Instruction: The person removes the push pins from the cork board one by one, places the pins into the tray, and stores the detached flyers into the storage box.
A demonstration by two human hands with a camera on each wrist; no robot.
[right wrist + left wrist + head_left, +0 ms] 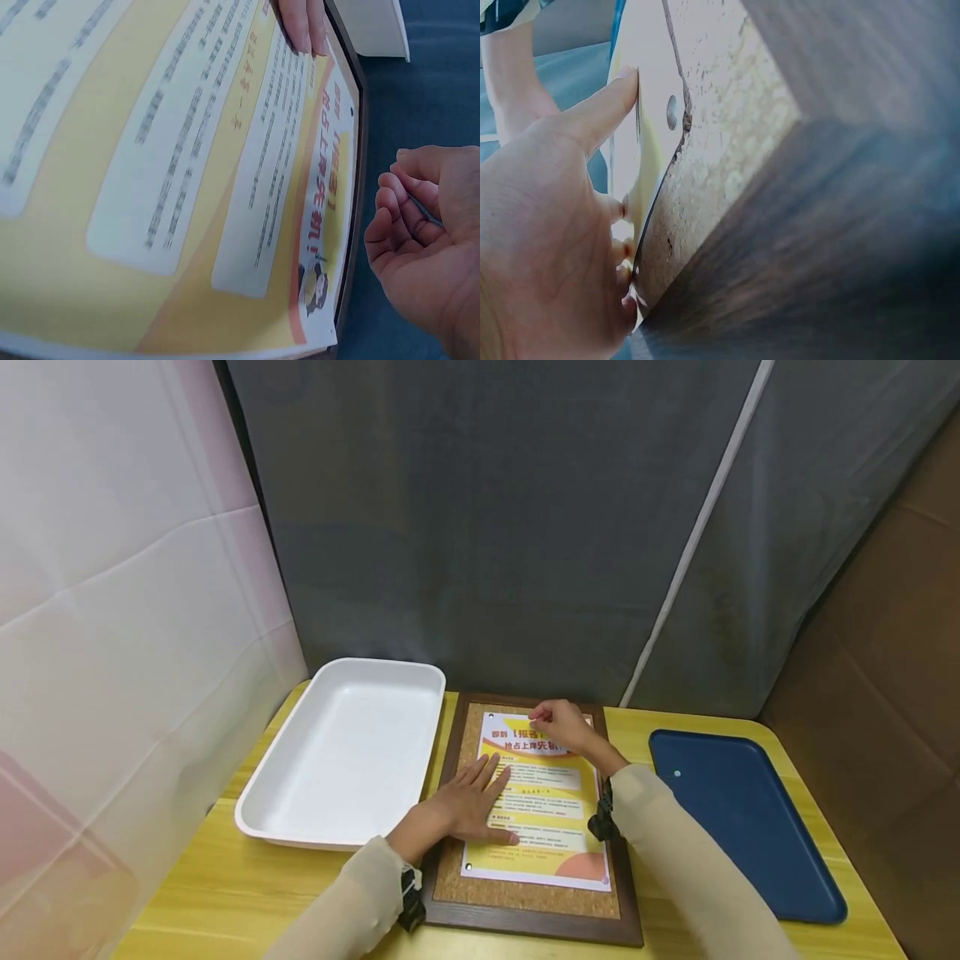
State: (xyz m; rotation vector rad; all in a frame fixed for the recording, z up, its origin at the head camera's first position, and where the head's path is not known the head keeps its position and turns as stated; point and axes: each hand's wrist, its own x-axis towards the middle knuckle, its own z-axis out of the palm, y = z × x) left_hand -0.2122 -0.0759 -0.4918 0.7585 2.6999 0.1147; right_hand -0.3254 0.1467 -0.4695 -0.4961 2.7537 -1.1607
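Observation:
A yellow and white printed poster (540, 810) lies on a cork board (525, 897) with a dark wooden frame. My left hand (468, 802) rests on the poster's left side, fingers spread. In the left wrist view a round metal thumbtack (673, 112) sits near the poster's lower left corner, and the paper's edge bows up from the cork beside the hand. My right hand (566, 727) is over the poster's top edge, fingers curled, thumb and index fingertips together with a small pale thing at them. In the right wrist view this hand (427, 232) hides most of what it pinches.
A deep white tray (255, 827) stands left of the board on the yellow wood-grain table (187, 910). To the right lies a flat dark blue tray (750, 827) with a small whitish spot (677, 773) on it. A grey curtain (487, 527) hangs behind the table.

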